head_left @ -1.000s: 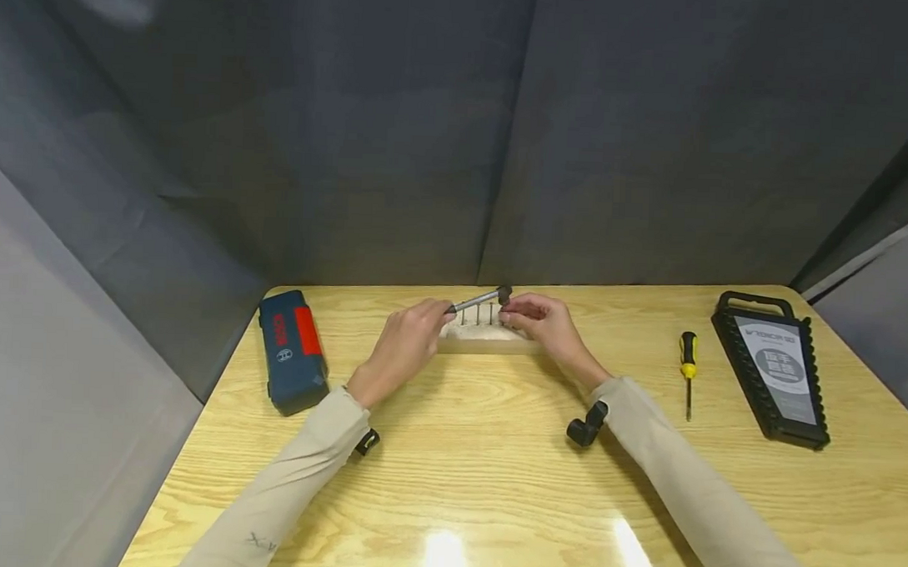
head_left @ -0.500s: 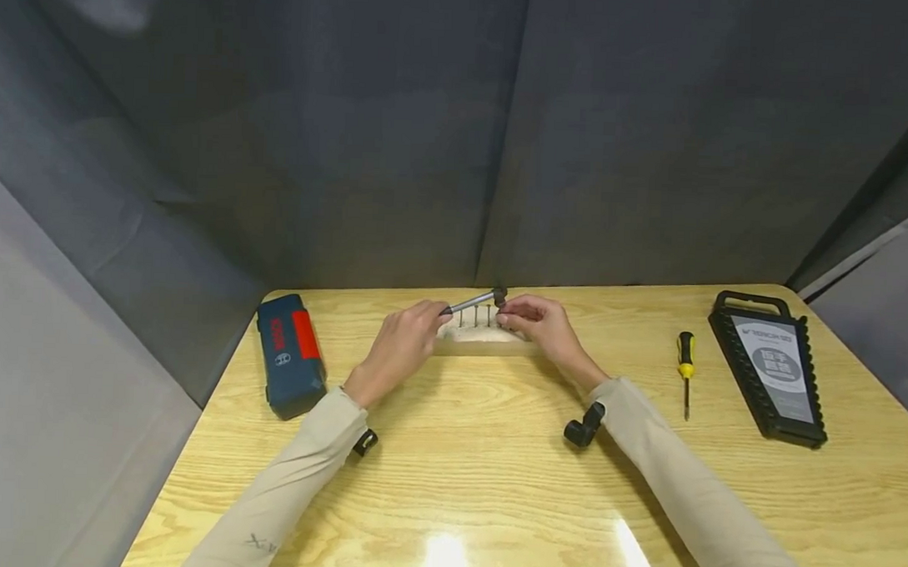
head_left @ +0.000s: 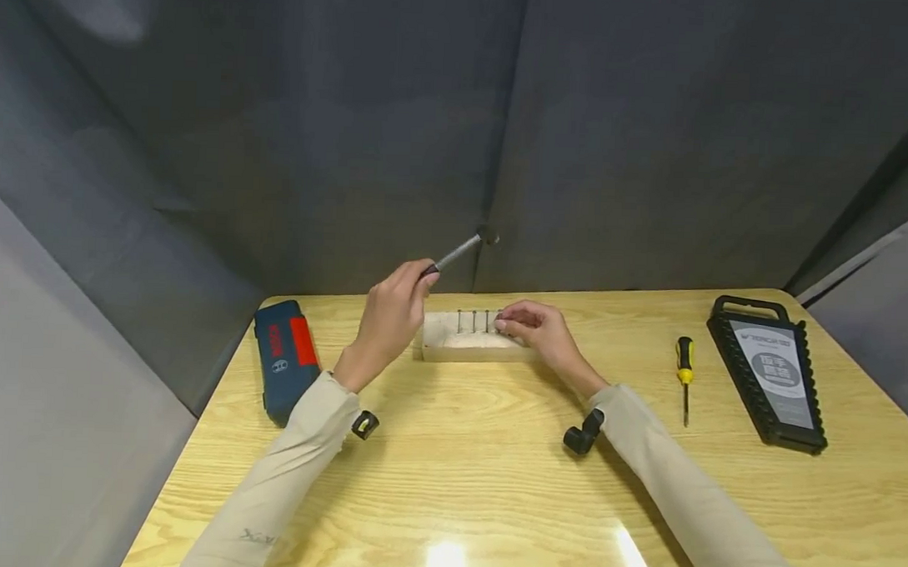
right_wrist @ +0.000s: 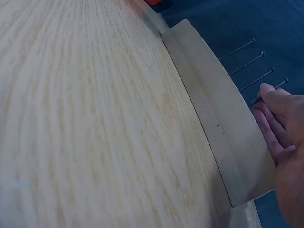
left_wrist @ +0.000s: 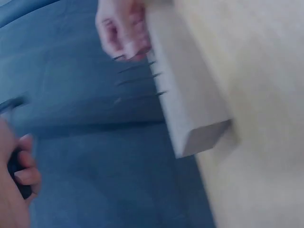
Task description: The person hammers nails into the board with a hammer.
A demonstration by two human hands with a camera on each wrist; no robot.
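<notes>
My left hand [head_left: 391,308] grips the dark handle of a hammer [head_left: 458,252], its head raised above a pale wooden block [head_left: 474,353]. In the left wrist view the hammer head [left_wrist: 13,103] is blurred at the left edge. Three slim nails [right_wrist: 262,77] stand upright in a row along the block. Beside them, at the right end of the row, my right hand [head_left: 540,328] pinches another nail [right_wrist: 286,80] between thumb and fingers. The head of that nail shows above the fingertips in the right wrist view; part of its shaft is hidden.
A dark blue case with a red panel [head_left: 282,357] lies left of my left forearm. To the right are a yellow and black screwdriver [head_left: 684,375] and a black wrench rack [head_left: 769,374]. A dark curtain [head_left: 384,147] hangs behind the wooden table [head_left: 477,468].
My left hand has lifted the hammer up and away from the pinched nail, uncovering the block's left end. My right hand stays at the nail.
</notes>
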